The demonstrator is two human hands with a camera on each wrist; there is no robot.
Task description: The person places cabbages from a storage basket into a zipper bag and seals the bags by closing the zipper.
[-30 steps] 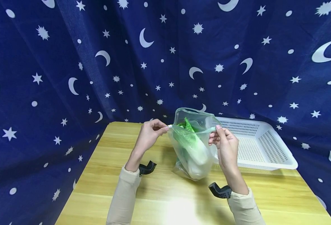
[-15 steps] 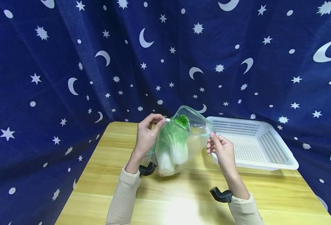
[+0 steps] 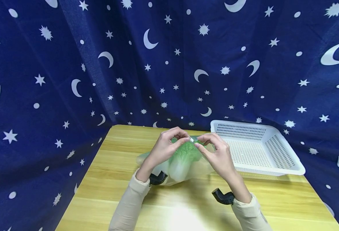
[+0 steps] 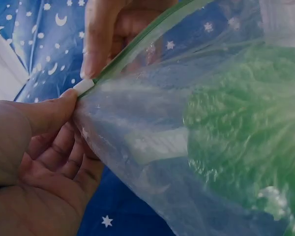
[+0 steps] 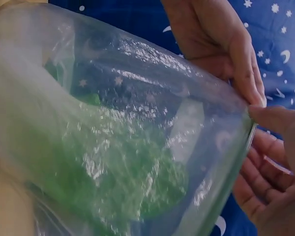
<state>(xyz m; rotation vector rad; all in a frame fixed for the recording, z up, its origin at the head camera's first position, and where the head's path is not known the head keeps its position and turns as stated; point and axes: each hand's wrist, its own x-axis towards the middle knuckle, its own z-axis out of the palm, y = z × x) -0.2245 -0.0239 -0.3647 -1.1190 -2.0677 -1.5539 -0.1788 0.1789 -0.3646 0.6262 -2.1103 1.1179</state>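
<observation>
A frosted translucent slider zip bag (image 3: 207,168) hangs over the table with a leafy cabbage (image 3: 179,168) inside, its pale stalk end low and green leaves toward the mouth. My left hand (image 3: 169,146) pinches the bag's top edge near the small white slider (image 4: 84,86). Opposite, my right hand (image 3: 218,154) pinches the same edge by thumb and forefinger, the two hands' fingertips meeting around the slider. In the right wrist view, the cabbage leaves (image 5: 142,177) show through the plastic and my right thumb (image 5: 275,118) presses at the bag's corner.
A white perforated plastic basket (image 3: 297,168) stands at the back right of the wooden table (image 3: 114,160). Behind the table hangs a dark blue curtain (image 3: 129,73) with moons and stars. Black wrist mounts (image 3: 223,197) stick out below the hands.
The hands have come together: the left moved right, the right moved left. The bag's wide mouth has drawn in between them, and the bag has swung left and tilted.
</observation>
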